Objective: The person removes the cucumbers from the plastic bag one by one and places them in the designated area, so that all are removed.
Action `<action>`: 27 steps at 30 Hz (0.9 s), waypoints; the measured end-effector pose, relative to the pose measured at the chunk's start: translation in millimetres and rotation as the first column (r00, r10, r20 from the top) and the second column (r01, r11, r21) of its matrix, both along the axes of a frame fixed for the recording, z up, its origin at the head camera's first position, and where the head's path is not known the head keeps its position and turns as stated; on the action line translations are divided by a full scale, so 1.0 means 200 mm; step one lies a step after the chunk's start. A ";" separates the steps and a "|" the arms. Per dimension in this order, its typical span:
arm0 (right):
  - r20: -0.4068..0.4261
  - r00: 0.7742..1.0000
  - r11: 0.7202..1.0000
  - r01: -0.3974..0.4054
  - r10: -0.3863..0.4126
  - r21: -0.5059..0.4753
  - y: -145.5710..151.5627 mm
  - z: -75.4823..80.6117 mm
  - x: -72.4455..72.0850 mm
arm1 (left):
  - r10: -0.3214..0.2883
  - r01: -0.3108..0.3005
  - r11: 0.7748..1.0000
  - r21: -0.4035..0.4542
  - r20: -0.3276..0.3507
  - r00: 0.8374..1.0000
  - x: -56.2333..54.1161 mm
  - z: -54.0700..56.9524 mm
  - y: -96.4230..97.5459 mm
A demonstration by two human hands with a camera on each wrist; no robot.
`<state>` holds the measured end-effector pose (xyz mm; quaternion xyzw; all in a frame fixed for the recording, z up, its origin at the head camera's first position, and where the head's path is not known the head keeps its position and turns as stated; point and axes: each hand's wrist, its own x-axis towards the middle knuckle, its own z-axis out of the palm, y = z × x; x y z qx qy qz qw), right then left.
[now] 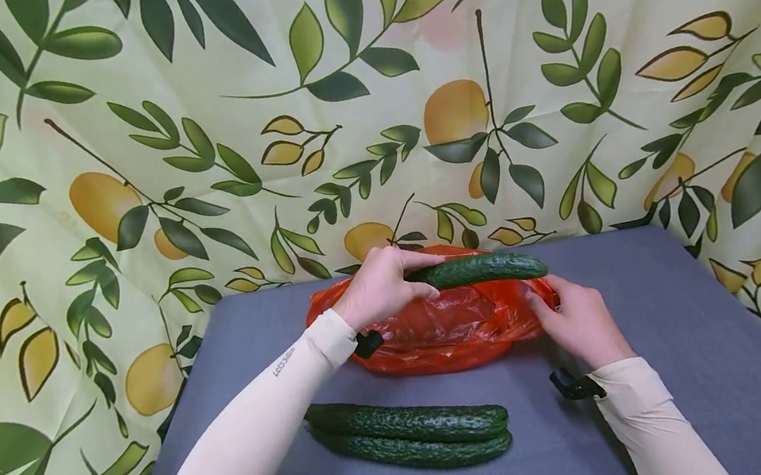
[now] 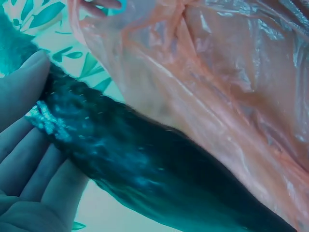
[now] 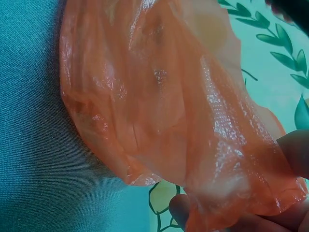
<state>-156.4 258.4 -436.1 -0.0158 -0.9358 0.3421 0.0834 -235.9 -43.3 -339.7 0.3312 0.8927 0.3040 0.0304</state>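
Observation:
A dark green cucumber (image 1: 482, 269) is held by my left hand (image 1: 387, 285), raised above a red plastic bag (image 1: 429, 335). In the left wrist view the thumb lies on one side of the cucumber (image 2: 130, 145) and the fingers on the other. My right hand (image 1: 582, 315) pinches the right edge of the bag; in the right wrist view the thin film of the bag (image 3: 145, 96) is gathered between thumb and fingers. The bag lies spread on the table, and what it may contain cannot be made out.
Two more cucumbers (image 1: 413, 432) lie side by side on the grey cloth-covered table (image 1: 553, 455), nearer to me than the bag. Behind and beside the table hangs a curtain (image 1: 364, 111) printed with leaves and fruit.

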 end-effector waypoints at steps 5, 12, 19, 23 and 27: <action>-0.014 1.000 1.000 -0.002 0.003 0.022 -0.01 0.01 -0.01 | -0.014 0.016 0.996 -0.082 0.020 1.000 0.07 0.02 -0.08; 0.000 1.000 1.000 0.000 0.000 0.028 -0.02 0.01 -0.01 | -0.015 0.021 0.985 -0.171 0.036 0.999 0.15 -0.02 -0.21; 0.002 1.000 1.000 -0.005 0.005 0.031 -0.02 0.00 0.00 | -0.001 0.020 0.983 -0.182 0.102 0.995 0.19 -0.09 -0.32; 0.014 1.000 1.000 -0.002 0.002 0.025 -0.02 -0.01 0.00 | -0.041 0.070 0.971 -0.229 0.129 0.991 0.21 -0.14 -0.37; 0.021 1.000 1.000 -0.009 0.008 0.017 -0.03 -0.01 0.00 | -0.085 0.125 0.953 -0.275 0.156 0.984 0.22 -0.20 -0.41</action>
